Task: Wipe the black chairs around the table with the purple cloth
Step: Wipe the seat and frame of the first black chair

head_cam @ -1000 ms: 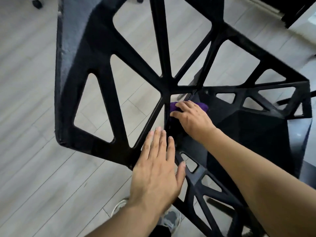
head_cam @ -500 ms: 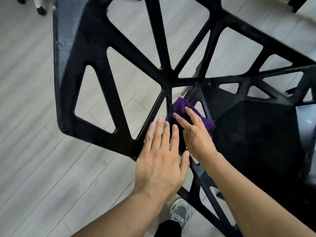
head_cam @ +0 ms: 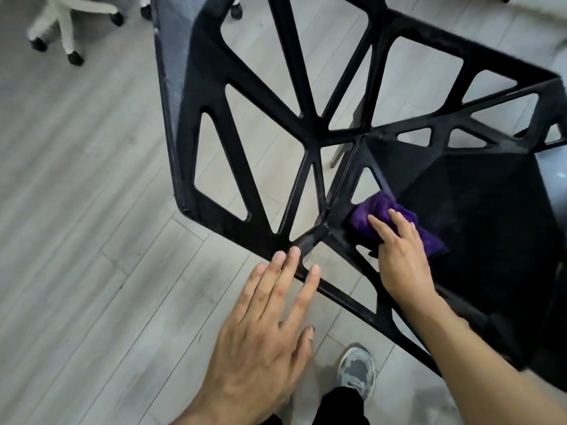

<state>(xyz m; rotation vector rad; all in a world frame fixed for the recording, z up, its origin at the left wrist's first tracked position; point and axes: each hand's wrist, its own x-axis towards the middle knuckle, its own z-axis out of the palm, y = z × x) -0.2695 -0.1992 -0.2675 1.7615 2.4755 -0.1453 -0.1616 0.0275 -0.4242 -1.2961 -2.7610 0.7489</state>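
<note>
The white castor base (head_cam: 66, 23) of another chair stands on the floor at far left, well apart from the work. The black chair (head_cam: 196, 87) is seen from above, with its lattice back at centre. The left hand (head_cam: 264, 332) is fully open, fingers straight and spread, holding nothing. Its fingertips lie at the frame's lower corner, but contact cannot be confirmed. The purple cloth (head_cam: 379, 204) sits bunched at the seat's edge beside the back, next to a triangular opening. The right hand (head_cam: 402, 259) presses it down with nearly straight fingers; the thumb is hidden.

Recommended procedure:
1. Brace the frame with the left hand.
2. Apply flat pressure to the cloth.
3. Work along each strut and into the junctions.
4. Wipe across the seat panel.
</note>
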